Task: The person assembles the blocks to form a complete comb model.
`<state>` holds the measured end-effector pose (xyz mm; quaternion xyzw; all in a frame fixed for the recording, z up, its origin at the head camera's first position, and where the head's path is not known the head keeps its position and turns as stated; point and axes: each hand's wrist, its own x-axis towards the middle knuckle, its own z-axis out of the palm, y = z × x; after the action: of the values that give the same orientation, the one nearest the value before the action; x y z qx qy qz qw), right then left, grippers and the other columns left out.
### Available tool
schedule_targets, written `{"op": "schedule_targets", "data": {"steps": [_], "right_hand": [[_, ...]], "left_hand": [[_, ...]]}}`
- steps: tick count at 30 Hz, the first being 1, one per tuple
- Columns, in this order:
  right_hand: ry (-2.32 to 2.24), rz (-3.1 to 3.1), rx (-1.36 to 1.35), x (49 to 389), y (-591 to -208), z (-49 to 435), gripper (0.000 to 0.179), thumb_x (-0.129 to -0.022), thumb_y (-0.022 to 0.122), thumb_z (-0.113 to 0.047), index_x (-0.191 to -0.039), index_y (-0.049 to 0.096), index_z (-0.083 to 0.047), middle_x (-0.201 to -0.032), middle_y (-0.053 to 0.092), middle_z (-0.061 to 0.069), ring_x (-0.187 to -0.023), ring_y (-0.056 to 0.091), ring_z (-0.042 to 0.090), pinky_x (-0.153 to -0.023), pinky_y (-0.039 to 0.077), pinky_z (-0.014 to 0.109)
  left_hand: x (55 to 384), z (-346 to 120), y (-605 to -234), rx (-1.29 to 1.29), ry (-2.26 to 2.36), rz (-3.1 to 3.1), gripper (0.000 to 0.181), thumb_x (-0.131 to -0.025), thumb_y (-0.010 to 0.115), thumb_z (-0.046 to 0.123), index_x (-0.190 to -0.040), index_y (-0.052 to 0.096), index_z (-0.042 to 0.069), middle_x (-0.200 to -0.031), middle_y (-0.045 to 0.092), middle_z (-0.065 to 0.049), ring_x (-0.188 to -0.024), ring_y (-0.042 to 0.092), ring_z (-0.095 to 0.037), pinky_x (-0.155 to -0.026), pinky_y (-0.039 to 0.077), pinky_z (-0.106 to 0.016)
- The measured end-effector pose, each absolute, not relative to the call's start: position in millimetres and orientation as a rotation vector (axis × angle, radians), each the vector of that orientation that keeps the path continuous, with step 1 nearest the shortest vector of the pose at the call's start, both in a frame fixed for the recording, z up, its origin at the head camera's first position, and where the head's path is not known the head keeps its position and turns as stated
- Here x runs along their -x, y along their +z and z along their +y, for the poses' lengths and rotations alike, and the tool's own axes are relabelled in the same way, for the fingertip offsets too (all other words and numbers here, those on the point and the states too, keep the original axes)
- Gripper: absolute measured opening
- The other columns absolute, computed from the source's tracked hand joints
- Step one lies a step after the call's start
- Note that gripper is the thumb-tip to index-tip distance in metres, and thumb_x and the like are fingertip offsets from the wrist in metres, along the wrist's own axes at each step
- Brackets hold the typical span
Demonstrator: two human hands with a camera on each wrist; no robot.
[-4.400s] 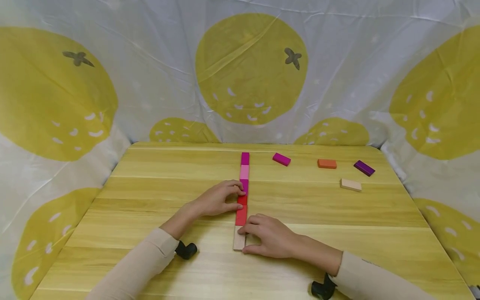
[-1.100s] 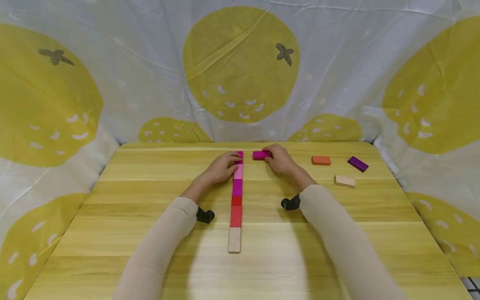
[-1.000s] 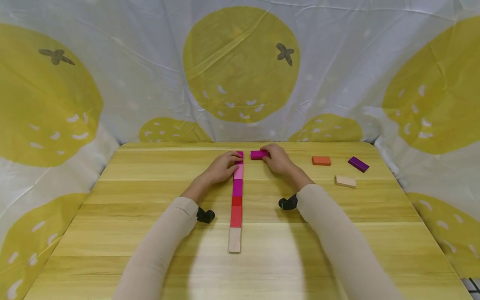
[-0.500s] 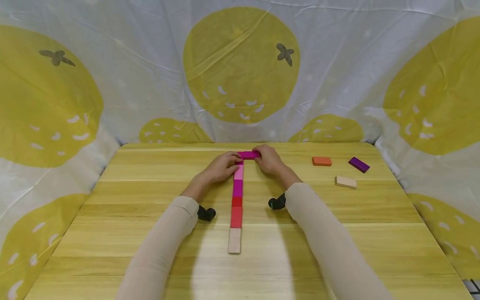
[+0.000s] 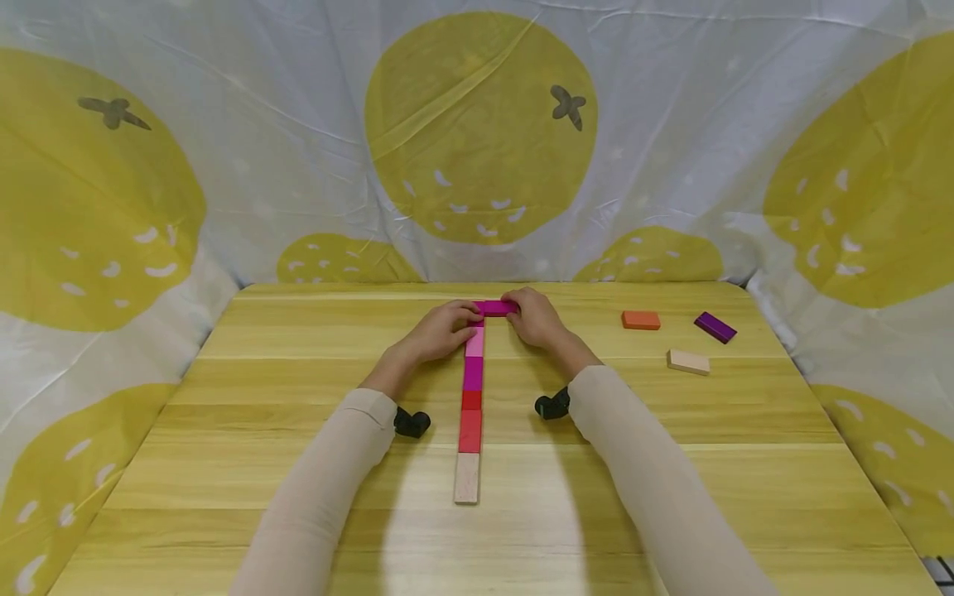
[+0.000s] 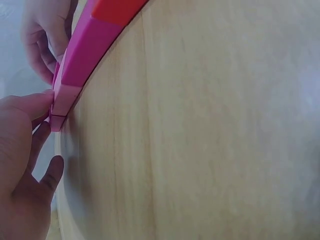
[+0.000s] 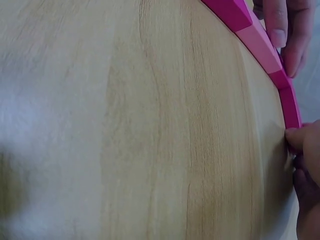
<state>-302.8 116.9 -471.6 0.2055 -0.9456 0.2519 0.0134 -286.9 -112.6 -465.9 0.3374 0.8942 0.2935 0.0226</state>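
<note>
Cloth printed with large yellow rounds (image 5: 298,124) fills the upper frame and both sides; a wooden table (image 5: 246,397) spans the lower frame; a column of blocks (image 5: 471,401), pale at its lower end and magenta at its upper, runs up the centre; the left hand (image 5: 436,333), fingers loosely bent, touches its upper end; the right hand (image 5: 535,316) pinches the right end of a magenta block (image 5: 496,309), upper centre, which meets the column's top at a right angle; pale (image 5: 688,362), orange (image 5: 641,320) and purple blocks (image 5: 715,328) lie separately at right.
</note>
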Motion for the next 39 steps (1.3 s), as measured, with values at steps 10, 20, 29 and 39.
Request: {"op": "schedule_targets", "data": {"steps": [10, 20, 29, 39], "right_hand": [[0.907, -2.99, -0.731, 300.0, -457.7, 135.0, 0.048, -0.101, 0.058, -0.003, -0.148, 0.052, 0.002, -0.13, 0.058, 0.023, -0.119, 0.054, 0.035, -0.103, 0.046, 0.046], [1.018, -2.991, -0.686, 292.8, -431.9, 192.7, 0.052, -0.1, 0.065, -0.006, -0.149, 0.05, 0.003, -0.137, 0.058, 0.027, -0.122, 0.058, 0.044, -0.103, 0.048, 0.054], [1.007, -3.018, -0.645, 285.0, -427.4, 245.2, 0.05, -0.101, 0.065, -0.004, -0.148, 0.05, 0.004, -0.14, 0.055, 0.029, -0.128, 0.051, 0.047, -0.107, 0.043, 0.057], [0.932, -3.088, -0.568, 275.9, -432.5, 284.7, 0.042, -0.103, 0.058, 0.0, -0.144, 0.053, 0.007, -0.143, 0.053, 0.029, -0.135, 0.043, 0.05, -0.11, 0.038, 0.061]], "left_hand": [[286.8, -114.2, -465.6, -0.99, 0.975, 2.73, 0.029, -0.103, 0.065, 0.01, -0.127, 0.071, -0.004, -0.139, 0.061, -0.017, -0.137, 0.049, -0.034, -0.118, 0.034, -0.042], [288.0, -118.4, -466.9, -0.927, 0.984, 2.726, 0.031, -0.102, 0.066, 0.011, -0.13, 0.07, 0.0, -0.142, 0.059, -0.014, -0.14, 0.046, -0.033, -0.119, 0.032, -0.043], [285.6, -116.0, -469.5, -0.932, 0.99, 2.722, 0.031, -0.102, 0.066, 0.011, -0.13, 0.07, -0.001, -0.143, 0.059, -0.014, -0.141, 0.045, -0.034, -0.12, 0.032, -0.044], [285.8, -115.3, -465.4, -0.923, 0.952, 2.731, 0.031, -0.104, 0.064, 0.012, -0.131, 0.07, -0.002, -0.143, 0.059, -0.013, -0.141, 0.045, -0.032, -0.12, 0.032, -0.041]]}}
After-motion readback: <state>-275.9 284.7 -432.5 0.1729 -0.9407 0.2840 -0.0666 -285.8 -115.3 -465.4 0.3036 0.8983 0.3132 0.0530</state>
